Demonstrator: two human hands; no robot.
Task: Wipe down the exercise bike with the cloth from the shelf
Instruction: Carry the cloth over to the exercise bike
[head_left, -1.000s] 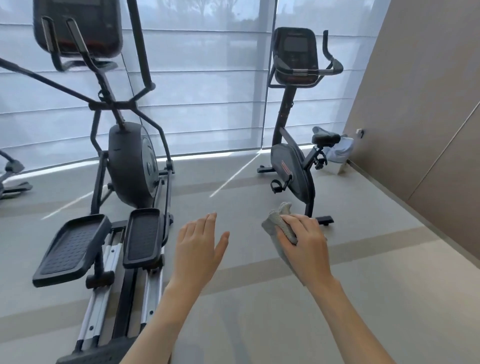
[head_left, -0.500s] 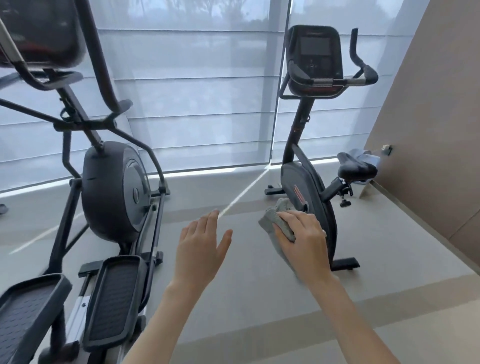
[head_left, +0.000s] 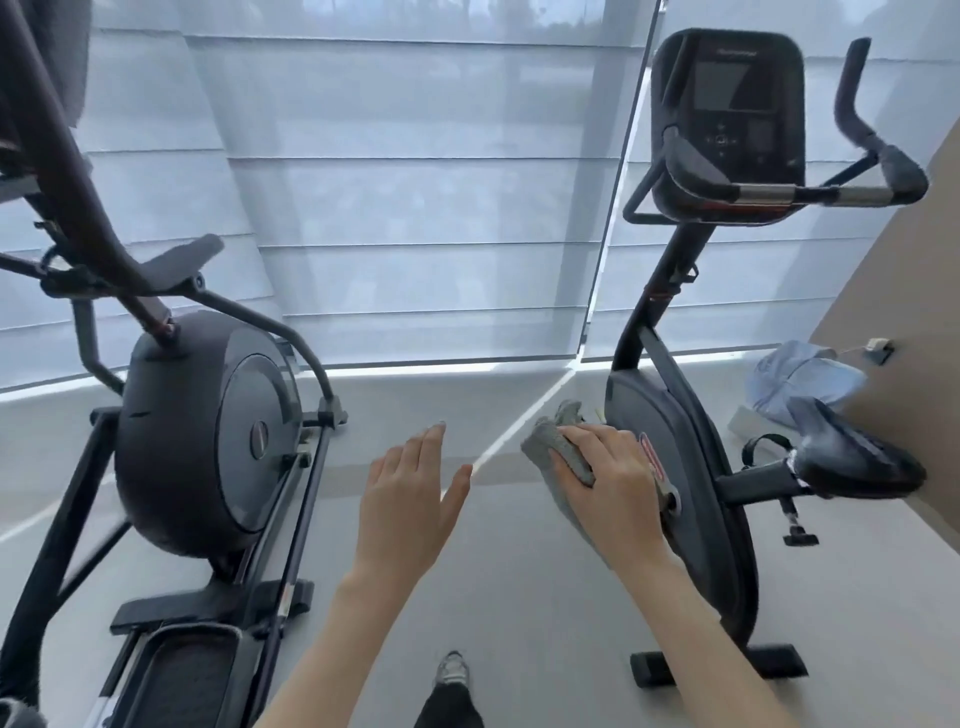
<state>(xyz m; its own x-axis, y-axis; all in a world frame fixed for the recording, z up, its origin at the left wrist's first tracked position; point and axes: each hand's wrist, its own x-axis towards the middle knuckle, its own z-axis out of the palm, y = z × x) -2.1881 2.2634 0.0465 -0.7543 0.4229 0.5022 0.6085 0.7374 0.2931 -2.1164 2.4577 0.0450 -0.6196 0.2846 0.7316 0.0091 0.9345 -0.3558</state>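
The right hand (head_left: 613, 483) grips the cloth (head_left: 558, 457) near the bike (head_left: 675, 452); the left hand (head_left: 410, 499) hangs released. Loosely bunched, the cloth could snag the bike's crank.

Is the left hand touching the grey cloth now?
Apart. The head view shows bare floor between the left hand and the cloth, which the right hand grips.

Elliptical trainer (head_left: 208, 431) before pale window blinds (head_left: 415, 208)

Exercise bike (head_left: 691, 467) right of elliptical (head_left: 208, 436)
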